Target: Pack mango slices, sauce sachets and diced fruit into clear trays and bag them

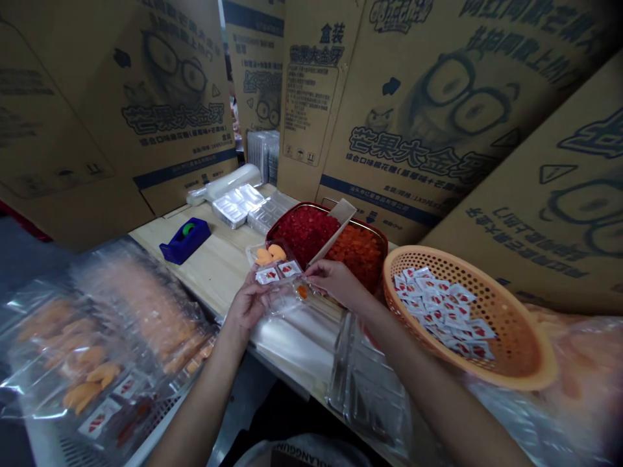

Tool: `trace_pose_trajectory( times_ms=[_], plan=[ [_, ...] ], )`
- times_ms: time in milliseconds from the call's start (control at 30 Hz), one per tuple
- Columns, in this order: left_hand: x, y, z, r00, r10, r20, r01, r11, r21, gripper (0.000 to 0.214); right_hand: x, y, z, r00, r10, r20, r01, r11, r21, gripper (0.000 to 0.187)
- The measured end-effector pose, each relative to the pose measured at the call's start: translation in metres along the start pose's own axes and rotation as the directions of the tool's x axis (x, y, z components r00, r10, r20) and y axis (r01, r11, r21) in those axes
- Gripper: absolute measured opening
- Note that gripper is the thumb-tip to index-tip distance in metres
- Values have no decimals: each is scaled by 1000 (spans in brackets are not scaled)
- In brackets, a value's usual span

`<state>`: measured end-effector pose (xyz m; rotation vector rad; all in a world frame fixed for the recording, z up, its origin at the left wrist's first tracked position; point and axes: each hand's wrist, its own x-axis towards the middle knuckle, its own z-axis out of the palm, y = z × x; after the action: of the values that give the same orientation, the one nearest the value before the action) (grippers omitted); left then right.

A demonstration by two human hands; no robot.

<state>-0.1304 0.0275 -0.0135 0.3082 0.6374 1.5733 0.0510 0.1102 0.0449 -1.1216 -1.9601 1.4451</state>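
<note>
My left hand [247, 303] grips the near left side of a clear plastic tray [282, 303] above the table. In the tray lie orange crescent-shaped candies [270, 254], two small white-and-red sachets [278, 272] and a little orange piece [302, 292] in the nearer compartment. My right hand [335, 280] is over the tray's right side, its fingers pinched together; whatever is between them is too small to make out. Just behind it stands a red basin [384, 243] with red bits [304, 227] and orange bits [357, 250], a pale flat strip [333, 230] slanting between them.
To the right, an orange perforated basket [520, 350] contains many sachets [440, 311]. Empty clear trays [370, 383] lie near me. A blue tape dispenser [185, 241] sits at left, beyond bagged candies [92, 363] in a white crate [48, 441]. Large cardboard boxes [311, 97] wall the back.
</note>
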Motion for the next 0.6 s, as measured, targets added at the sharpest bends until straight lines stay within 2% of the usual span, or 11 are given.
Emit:
trace_pose_trajectory(
  times_ms=[167, 300, 400, 467, 500, 567, 600],
  plan=[
    [2, 0, -1, 999, -4, 47, 4, 1000, 10, 64, -1, -10, 20, 987, -153, 45, 154, 988, -18, 6],
    [6, -1, -2, 1000, -1, 17, 2, 1000, -16, 52, -2, -15, 47, 942, -298, 156, 315, 944, -100, 11],
    [7, -1, -3, 1000, -9, 15, 10, 999, -46, 48, -1, -15, 52, 908, -377, 186, 405, 902, -147, 19],
    [7, -1, -2, 1000, -14, 19, 15, 998, -63, 46, 2, -10, 39, 932, -359, 55, 360, 890, -280, 17],
    [7, 0, -2, 1000, -17, 23, 18, 997, -69, 46, 4, -6, 28, 945, -325, -46, 283, 877, -389, 17],
    [7, 1, 0, 999, -26, 23, 28, 997, -75, 46, 8, 7, 2, 953, -195, -233, 17, 799, -601, 15],
    [6, 2, 0, 999, -33, 19, 34, 997, -73, 47, 10, 15, -11, 952, -104, -288, -120, 737, -665, 12]
  ],
)
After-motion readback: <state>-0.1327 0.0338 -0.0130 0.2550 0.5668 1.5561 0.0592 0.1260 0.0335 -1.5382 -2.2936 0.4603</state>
